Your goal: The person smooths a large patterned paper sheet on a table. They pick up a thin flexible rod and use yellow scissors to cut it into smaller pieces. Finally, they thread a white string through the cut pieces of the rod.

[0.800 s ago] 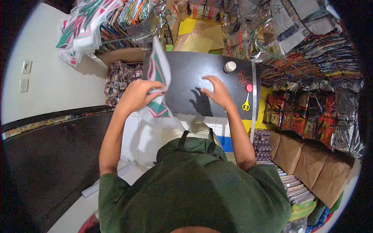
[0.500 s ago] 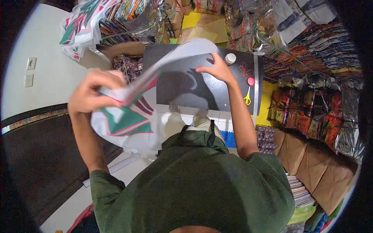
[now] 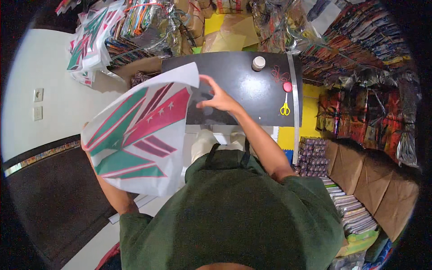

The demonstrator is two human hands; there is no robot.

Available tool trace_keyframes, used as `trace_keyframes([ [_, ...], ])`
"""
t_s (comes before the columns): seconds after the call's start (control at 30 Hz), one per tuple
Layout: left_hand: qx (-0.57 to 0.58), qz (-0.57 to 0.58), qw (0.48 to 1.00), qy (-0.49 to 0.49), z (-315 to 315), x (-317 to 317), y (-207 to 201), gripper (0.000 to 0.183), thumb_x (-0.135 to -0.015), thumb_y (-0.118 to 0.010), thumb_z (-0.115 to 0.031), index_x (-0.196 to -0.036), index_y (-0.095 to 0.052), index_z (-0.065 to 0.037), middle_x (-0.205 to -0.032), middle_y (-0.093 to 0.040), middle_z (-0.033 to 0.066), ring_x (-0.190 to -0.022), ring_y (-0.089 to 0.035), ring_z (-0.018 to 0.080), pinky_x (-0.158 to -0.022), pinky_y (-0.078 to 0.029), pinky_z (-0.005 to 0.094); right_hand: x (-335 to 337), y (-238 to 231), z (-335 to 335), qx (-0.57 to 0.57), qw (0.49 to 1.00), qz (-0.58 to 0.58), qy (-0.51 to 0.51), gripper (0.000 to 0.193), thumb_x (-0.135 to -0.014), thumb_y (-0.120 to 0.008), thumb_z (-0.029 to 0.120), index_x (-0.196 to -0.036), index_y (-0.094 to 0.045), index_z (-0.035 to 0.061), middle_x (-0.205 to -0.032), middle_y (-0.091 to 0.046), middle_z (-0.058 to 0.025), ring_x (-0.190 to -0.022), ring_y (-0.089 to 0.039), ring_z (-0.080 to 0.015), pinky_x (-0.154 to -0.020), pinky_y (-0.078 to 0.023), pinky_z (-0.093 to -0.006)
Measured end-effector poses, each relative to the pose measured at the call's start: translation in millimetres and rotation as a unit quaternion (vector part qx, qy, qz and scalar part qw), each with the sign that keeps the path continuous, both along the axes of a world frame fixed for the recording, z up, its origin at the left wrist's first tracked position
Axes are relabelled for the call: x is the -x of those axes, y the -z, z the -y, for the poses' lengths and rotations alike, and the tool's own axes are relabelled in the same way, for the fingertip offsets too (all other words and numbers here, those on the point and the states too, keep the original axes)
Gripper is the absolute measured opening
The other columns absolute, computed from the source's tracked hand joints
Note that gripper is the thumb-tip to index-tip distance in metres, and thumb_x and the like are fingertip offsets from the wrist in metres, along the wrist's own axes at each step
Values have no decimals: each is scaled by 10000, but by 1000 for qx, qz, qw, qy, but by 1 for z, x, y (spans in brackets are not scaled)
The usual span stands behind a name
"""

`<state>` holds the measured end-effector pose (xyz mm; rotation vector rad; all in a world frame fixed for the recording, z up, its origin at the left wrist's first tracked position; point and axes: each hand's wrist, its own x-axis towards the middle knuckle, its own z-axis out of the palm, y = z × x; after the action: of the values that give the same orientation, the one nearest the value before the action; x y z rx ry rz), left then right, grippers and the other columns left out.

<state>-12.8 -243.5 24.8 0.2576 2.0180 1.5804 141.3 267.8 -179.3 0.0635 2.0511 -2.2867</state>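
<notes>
A large white printed sheet point(image 3: 135, 150) with green, red and maroon shapes and small pale stars is held up in the air left of the table. My left hand point(image 3: 84, 137) grips its left edge and is mostly hidden behind it. At the sheet's upper right corner is my right hand point(image 3: 219, 96), thumb and fingers apart; whether a fingertip touches the edge I cannot tell. Beyond my right hand lies the dark table point(image 3: 225, 74). On it are a white-lidded jar point(image 3: 258, 63), yellow-handled scissors point(image 3: 285, 109), a round red object point(image 3: 287, 87) and tangled red string point(image 3: 280, 74).
Similar printed sheets point(image 3: 90, 42) hang over a stack at the back left. A metal strip point(image 3: 294, 99) runs along the table's right edge. Bundled, plastic-wrapped stacks point(image 3: 360, 49) crowd the back and right. Brown cardboard point(image 3: 366, 180) stands at the lower right.
The sheet has swung from a blurred, edge-on curl to facing me more broadly, now covering most of my left hand. My right hand has moved left and down with the sheet's corner.
</notes>
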Motion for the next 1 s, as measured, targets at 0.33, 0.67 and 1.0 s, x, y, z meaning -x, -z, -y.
trace_keyframes([
  [0.33, 22, 40, 996, -76, 77, -15, -19, 675, -649, -954, -185, -1223, -642, -12, -1122, -737, 115, -1040, -693, 227, -1013, -520, 416, 13, 12, 98, -40, 995, -93, 17, 344, -888, -816, 309, -1096, -740, 46, -956, -770, -133, -865, -728, -215, -784, -553, -384],
  [0.67, 210, 132, 966, 69, 109, 62, 30, 405, -844, -811, -73, -1227, -694, -14, -1066, -732, -11, -918, -646, 100, -805, -499, 272, -8, 38, 129, -56, 997, 36, -30, 252, -948, -737, 257, -1049, -705, 29, -862, -725, -158, -790, -712, -266, -742, -539, -408],
  [1.0, 322, -117, 925, 168, 23, 128, 168, 310, -889, -793, -118, -1167, -723, 1, -1028, -755, 86, -970, -690, 193, -904, -533, 350, -23, 93, 115, -186, 964, 148, 123, 281, -978, -713, 308, -1076, -707, 44, -846, -699, -184, -691, -633, -306, -687, -506, -416],
])
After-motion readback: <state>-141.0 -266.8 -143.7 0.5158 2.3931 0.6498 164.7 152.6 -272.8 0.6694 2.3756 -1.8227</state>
